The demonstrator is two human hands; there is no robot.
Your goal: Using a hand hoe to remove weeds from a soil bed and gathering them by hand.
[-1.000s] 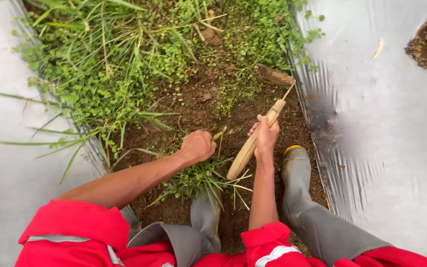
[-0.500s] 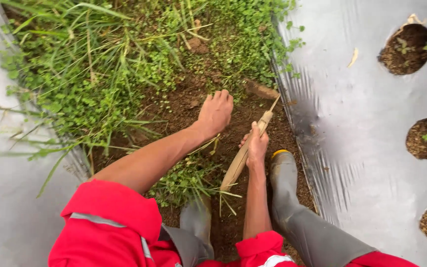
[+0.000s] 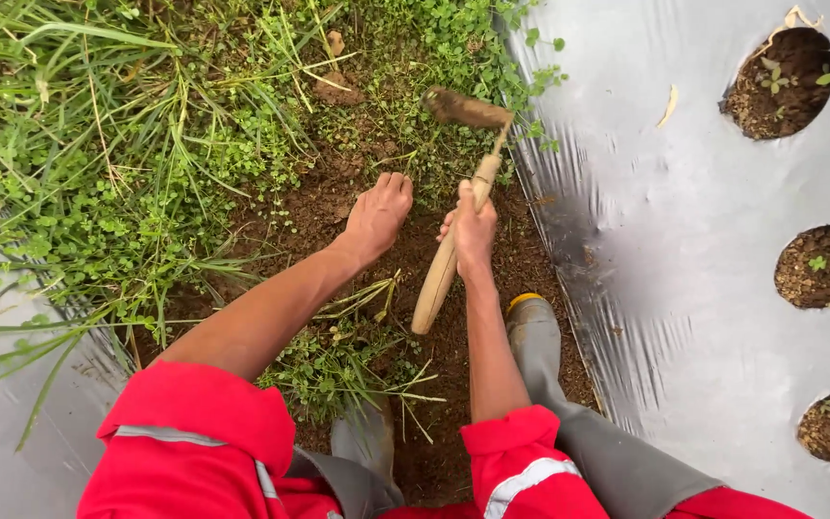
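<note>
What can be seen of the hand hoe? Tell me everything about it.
The hand hoe has a pale, smooth wooden handle that narrows to a thin neck and ends in a dark, soil-caked blade. It slants up and away from the person, blade raised over the weeds. The right hand grips the handle above its middle; the butt end sticks out free below. The left hand is apart from it.

The hoe handle (image 3: 446, 259) is smooth pale wood; its blade (image 3: 465, 107) at 12 o'clock looks like dull metal coated with rough soil. At 3 o'clock the mulch sheet (image 3: 646, 231) is glossy, wrinkled plastic. The boots (image 3: 537, 332) are matt grey rubber.
</note>
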